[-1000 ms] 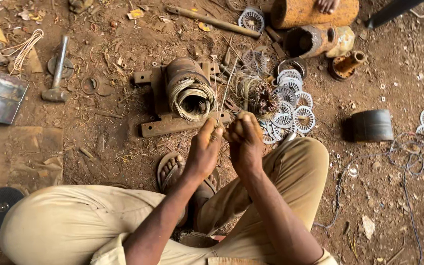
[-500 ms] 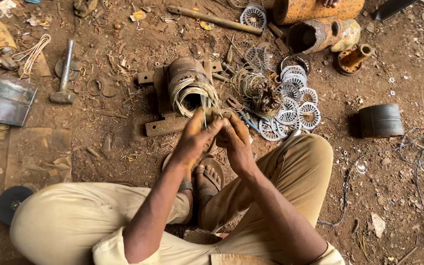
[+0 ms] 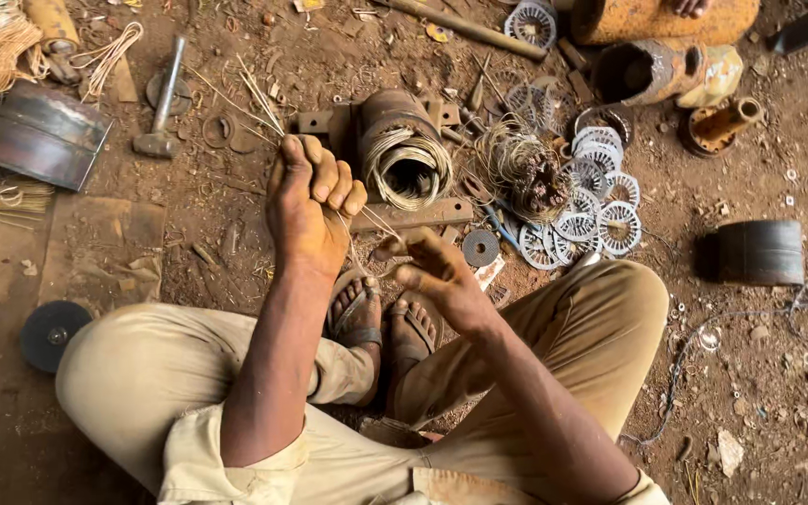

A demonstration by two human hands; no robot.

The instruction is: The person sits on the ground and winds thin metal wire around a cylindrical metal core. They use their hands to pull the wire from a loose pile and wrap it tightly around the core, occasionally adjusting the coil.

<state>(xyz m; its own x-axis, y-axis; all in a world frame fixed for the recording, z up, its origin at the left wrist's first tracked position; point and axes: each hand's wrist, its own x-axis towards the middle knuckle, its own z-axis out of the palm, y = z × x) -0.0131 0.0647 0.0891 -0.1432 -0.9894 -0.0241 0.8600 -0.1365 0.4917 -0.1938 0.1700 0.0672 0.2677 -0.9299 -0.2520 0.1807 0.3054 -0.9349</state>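
I sit cross-legged on a dirt floor. My left hand [image 3: 310, 201] is raised and closed around a thin bundle of pale wire strands [image 3: 259, 98] that stick out up and to the left. My right hand [image 3: 437, 276] is lower and to the right, pinching the other end of the same strands, which run slack between both hands. Just beyond my hands lies a rusty motor stator [image 3: 402, 150] on a metal bracket, with a coil of wire hanging out of its open end.
A hammer [image 3: 163, 103] lies at upper left near a grey metal can [image 3: 44, 136]. Tangled wire [image 3: 521, 168] and several white slotted discs [image 3: 600, 210] lie to the right. A dark cylinder [image 3: 759, 252], rusty pipes [image 3: 652, 70] and a black disc [image 3: 53, 332] surround me.
My hands were together in front of the stator; now the left hand has pulled up and to the left with the strands, while the right stays low.
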